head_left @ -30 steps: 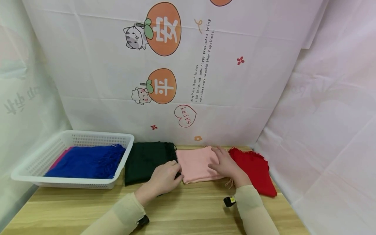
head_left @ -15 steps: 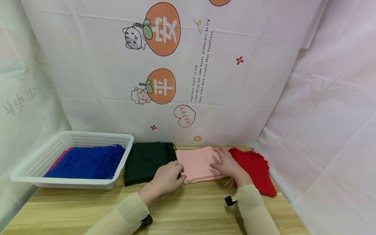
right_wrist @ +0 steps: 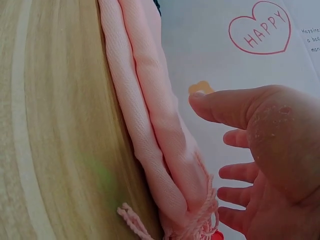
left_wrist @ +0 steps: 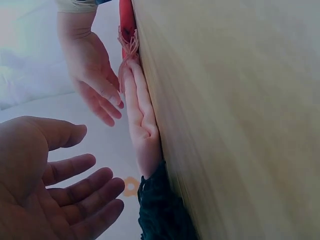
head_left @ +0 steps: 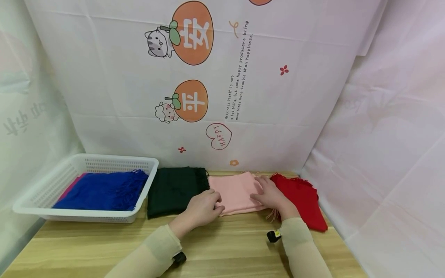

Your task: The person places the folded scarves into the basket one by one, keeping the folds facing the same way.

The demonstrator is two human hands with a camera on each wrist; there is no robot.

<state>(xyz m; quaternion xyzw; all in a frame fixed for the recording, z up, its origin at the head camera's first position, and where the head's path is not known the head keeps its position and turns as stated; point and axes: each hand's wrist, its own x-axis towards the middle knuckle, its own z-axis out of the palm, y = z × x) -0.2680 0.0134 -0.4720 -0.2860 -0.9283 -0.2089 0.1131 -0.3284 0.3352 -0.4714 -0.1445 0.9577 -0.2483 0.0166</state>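
A folded pink fringed scarf (head_left: 234, 191) lies flat on the wooden table between a dark green scarf (head_left: 174, 191) and a red one. Over its left front corner is my left hand (head_left: 203, 208), fingers loosely bent and holding nothing. My right hand (head_left: 272, 195) hovers at the scarf's right end, thumb and fingers apart. In the left wrist view, a gap shows between the left hand (left_wrist: 65, 185) and the layered pink edge (left_wrist: 142, 110). The right wrist view has the right hand (right_wrist: 270, 155) beside the pink folds (right_wrist: 150, 110), with its fringe hanging at the near end.
The red scarf (head_left: 300, 202) lies at the right, its fringe toward the back. At the left stands a white plastic basket (head_left: 28, 206) with a blue scarf (head_left: 101, 191) on top of a magenta one (head_left: 71, 186). A printed white sheet (head_left: 271, 127) rises behind the table.
My left hand has shifted to the right, from the green scarf's edge to over the pink scarf's corner. My right hand has drifted slightly right. The scarves stay where they were.
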